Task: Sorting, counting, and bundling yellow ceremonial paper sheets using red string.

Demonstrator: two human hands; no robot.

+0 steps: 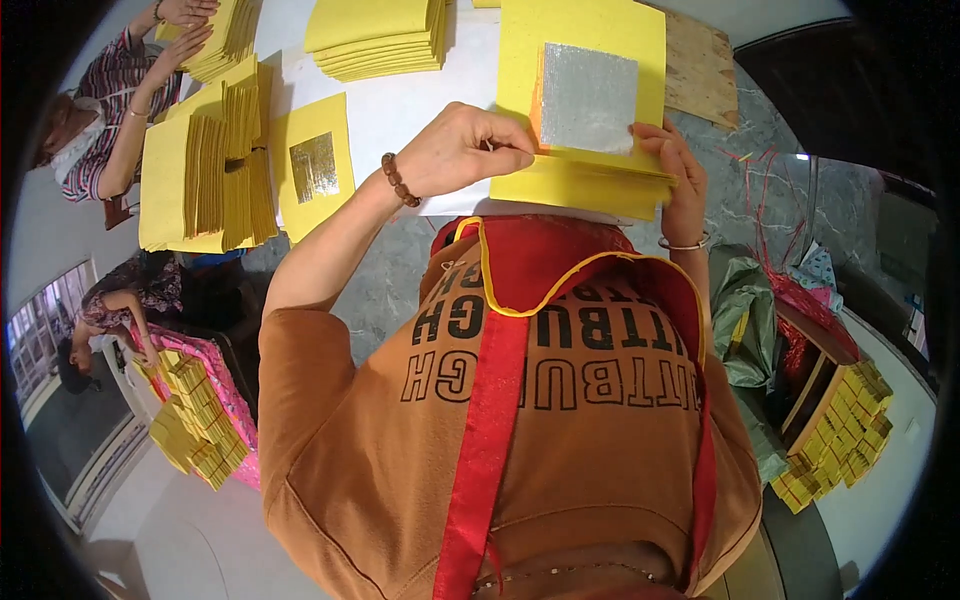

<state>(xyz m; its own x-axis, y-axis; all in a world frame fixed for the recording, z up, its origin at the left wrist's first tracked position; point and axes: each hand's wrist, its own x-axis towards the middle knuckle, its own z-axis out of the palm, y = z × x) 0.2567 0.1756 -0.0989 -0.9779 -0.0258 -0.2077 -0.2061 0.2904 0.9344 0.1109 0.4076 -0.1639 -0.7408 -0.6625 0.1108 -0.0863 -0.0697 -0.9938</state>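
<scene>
A yellow sheet of joss paper [585, 20] lies at the table's near edge, with a silver foil square [590, 98] on it and an orange strip along the foil's left side. Its near part is folded up into a slightly blurred yellow flap [590, 182]. My left hand [465, 150], wearing a brown bead bracelet, pinches the flap's left end between thumb and fingers. At the right end, my right hand [680, 185] has its fingers curled round the paper's edge; a bangle is on that wrist. Part of the right hand is hidden behind the paper.
On the white table [400, 110] lie a tall yellow paper stack [375, 35], fanned bundles [200, 180] and another foil-marked sheet [315, 165]. A co-worker [110, 150] sits at the left; another person [120, 300] bends over yellow bundles [200, 410]. More bundles [840, 430] stand right.
</scene>
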